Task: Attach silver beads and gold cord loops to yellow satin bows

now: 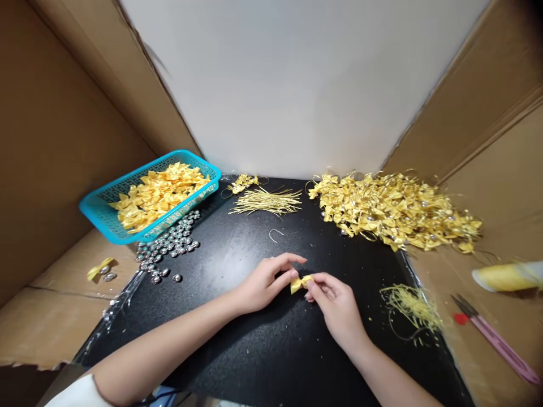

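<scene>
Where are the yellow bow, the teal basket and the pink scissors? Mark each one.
yellow bow (pixel 300 283): head view, its middle.
teal basket (pixel 182 213): head view, near side wall.
pink scissors (pixel 497 340): head view, pink handle.

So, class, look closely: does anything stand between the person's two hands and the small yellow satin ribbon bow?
Nothing visible does. The left hand and the right hand both pinch the small yellow satin ribbon bow directly, over the black mat. The curved gold wire piece lies farther back, apart from them.
</scene>
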Motion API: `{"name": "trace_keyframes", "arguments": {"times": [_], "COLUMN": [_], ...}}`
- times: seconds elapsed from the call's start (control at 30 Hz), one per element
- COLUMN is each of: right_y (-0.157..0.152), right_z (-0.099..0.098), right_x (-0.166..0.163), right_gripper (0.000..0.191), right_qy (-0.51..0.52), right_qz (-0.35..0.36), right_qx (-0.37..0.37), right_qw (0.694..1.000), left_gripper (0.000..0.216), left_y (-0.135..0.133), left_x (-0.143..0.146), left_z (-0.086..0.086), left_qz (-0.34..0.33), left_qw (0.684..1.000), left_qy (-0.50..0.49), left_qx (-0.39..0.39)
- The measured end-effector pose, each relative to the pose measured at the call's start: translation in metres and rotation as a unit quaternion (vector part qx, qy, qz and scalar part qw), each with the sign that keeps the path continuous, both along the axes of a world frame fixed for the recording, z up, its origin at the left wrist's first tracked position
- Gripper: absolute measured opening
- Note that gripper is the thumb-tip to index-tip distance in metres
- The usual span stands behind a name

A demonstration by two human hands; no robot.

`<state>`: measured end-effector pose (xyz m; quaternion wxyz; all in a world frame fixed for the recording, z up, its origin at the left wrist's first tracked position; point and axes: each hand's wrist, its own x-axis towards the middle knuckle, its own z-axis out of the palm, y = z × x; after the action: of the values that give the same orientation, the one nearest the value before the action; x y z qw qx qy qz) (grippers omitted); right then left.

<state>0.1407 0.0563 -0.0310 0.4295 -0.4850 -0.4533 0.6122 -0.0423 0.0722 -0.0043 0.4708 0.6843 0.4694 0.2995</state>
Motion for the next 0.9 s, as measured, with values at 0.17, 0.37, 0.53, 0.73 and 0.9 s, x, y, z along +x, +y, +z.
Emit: {"name": "trace_keyframes", "arguments": {"times": [0.17, 0.37, 0.53, 0.73, 0.9], "right_y": [0.004, 0.001, 0.003, 0.02, 0.072], "right_z": [0.002, -0.003, -0.005, 0.0, 0.012], "right_x": [0.001, -0.003, -0.003, 0.001, -0.008], "right_gripper": [0.035, 0.029, 0.022, 0.017, 0.015], "right_qy": [0.033, 0.047, 0.033, -0.082, -0.338], "right_qz": [-0.021, -0.066, -0.044, 0.065, 0.083], "right_qx": [-0.024, 0.01, 0.057, 0.116, 0.248], "right_qw": [0.999, 0.997, 0.997, 0.988, 0.904], "left_gripper": [0.033, 0.022, 0.028, 0.025, 0.022], "left_y": [-0.001, -0.01, -0.015, -0.01, -0.006], "left_x": [0.003, 0.008, 0.012, 0.005, -0.009], "left_z": [-0.011, -0.021, -0.026, -0.02, -0.02], "left_qz": [0.05, 0.12, 0.12, 0.087, 0.096], "left_qw": [0.997, 0.991, 0.984, 0.991, 0.992], "left_qy": [-0.05, -0.058, -0.132, -0.1, 0.042], "left_qx": [-0.008, 0.021, -0.022, -0.012, 0.065]}}
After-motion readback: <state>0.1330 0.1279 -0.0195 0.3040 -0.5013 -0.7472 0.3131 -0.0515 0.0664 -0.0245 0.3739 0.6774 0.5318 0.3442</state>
